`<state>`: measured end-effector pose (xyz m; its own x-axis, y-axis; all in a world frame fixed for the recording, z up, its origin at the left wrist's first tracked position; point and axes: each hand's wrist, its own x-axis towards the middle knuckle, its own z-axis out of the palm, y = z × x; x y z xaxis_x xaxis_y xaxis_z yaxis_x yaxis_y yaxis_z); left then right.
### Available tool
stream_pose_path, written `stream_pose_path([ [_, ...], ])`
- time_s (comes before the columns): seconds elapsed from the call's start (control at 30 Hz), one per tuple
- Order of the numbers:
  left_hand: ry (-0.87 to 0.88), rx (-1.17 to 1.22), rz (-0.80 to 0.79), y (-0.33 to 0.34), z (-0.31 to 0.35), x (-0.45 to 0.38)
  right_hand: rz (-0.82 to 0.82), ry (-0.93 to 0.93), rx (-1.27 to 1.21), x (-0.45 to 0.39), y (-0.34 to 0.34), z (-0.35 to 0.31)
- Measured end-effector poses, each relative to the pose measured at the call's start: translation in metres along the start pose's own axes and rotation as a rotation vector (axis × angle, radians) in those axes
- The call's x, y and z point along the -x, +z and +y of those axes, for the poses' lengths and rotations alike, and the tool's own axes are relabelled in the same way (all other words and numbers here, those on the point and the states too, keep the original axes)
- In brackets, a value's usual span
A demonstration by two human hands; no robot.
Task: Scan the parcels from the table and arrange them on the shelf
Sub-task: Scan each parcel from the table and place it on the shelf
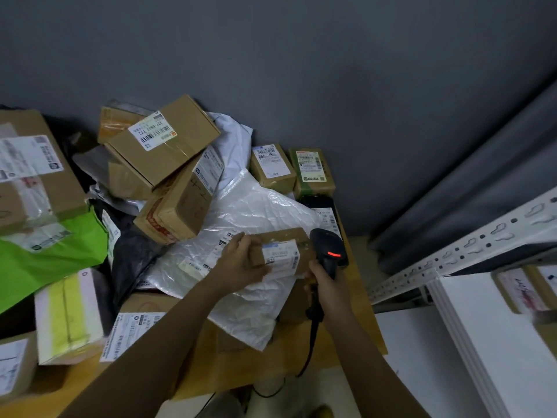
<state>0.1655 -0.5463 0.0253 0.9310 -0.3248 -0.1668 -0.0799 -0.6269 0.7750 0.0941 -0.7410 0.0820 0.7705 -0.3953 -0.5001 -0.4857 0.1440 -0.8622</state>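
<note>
Right hand (324,280) grips scanner (327,248), left hand (238,260) seemingly holds small parcel (280,251)

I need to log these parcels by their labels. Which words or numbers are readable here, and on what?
"507-PB02 T72", seen upside down: white label on the top cardboard box of the pile.
Hand-drawn pen marks, not legible: side of the box below.
Label on the small box gripped by the left hand: blurred.
All other labels: too small or blurred.
Scanner in the right hand: no text, only a red light.
</note>
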Motion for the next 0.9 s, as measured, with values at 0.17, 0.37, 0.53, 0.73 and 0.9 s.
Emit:
stream_pose_path([
  [0.17, 0.143, 0.009, 0.157, -0.002, 0.008, 0.006, -0.046, 0.061, 0.092, 0.001, -0.008, 0.001],
  [0.37, 0.235, -0.251, 0.319, -0.013, 0.012, -0.004, -0.261, -0.085, 0.257, 0.023, -0.029, -0.010],
  [0.53, 0.229, -0.281, 0.344, -0.017, 0.019, -0.006, -0.283, -0.047, 0.326, 0.042, -0.036, -0.015],
  [0.73, 0.237, -0.282, 0.361, -0.017, 0.024, -0.004, -0.304, -0.026, 0.306, 0.050, -0.039, -0.015],
  [0.9, 0.236, -0.285, 0.361, -0.019, 0.030, -0.003, -0.285, -0.020, 0.316, 0.052, -0.041, -0.014],
])
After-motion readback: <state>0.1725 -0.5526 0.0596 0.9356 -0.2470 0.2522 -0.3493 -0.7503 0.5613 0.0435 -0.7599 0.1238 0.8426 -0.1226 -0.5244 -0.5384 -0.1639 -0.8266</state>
